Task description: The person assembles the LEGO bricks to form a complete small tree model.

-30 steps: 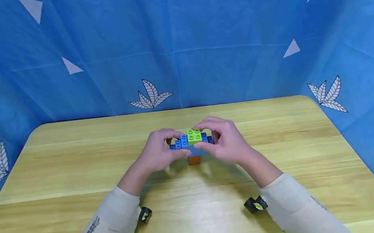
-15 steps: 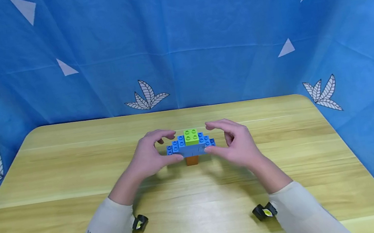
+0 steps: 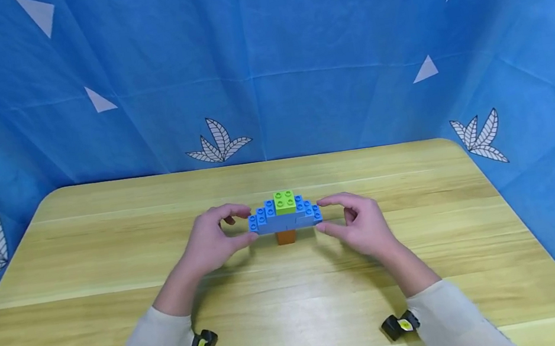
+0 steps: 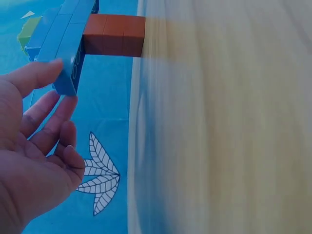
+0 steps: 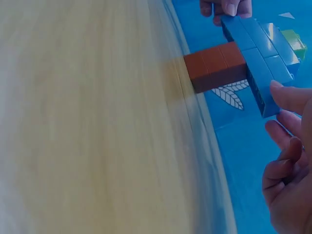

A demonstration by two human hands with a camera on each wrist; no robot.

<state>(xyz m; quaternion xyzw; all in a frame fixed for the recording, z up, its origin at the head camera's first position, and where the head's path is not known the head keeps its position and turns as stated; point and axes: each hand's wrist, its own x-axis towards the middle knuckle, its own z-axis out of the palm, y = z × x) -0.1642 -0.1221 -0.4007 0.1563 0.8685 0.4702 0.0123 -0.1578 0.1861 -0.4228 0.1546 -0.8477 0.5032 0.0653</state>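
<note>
A model of toy building bricks [image 3: 279, 222] stands upright in the middle of the table. Its brown brick column [image 4: 114, 35] carries wide, stepped layers of blue bricks [image 5: 261, 46], topped by a lime-green brick [image 3: 284, 202]. At the left end of the lowest blue layer, my left hand [image 3: 212, 239] pinches the brick between thumb and fingers. The opposite end is held the same way by my right hand [image 3: 363, 223], its thumb [image 5: 287, 95] on the near face. Fingertips behind the bricks are partly hidden.
The model stands on a light wooden table [image 3: 298, 313]. A blue cloth [image 3: 317, 41] printed with white triangles and leaves hangs behind and beside it. Each sleeve cuff has a small black wrist camera [image 3: 400, 325] at it.
Both hands have moved apart, from around the green top brick out and down to the two ends of the lowest blue layer. The model stays in place.
</note>
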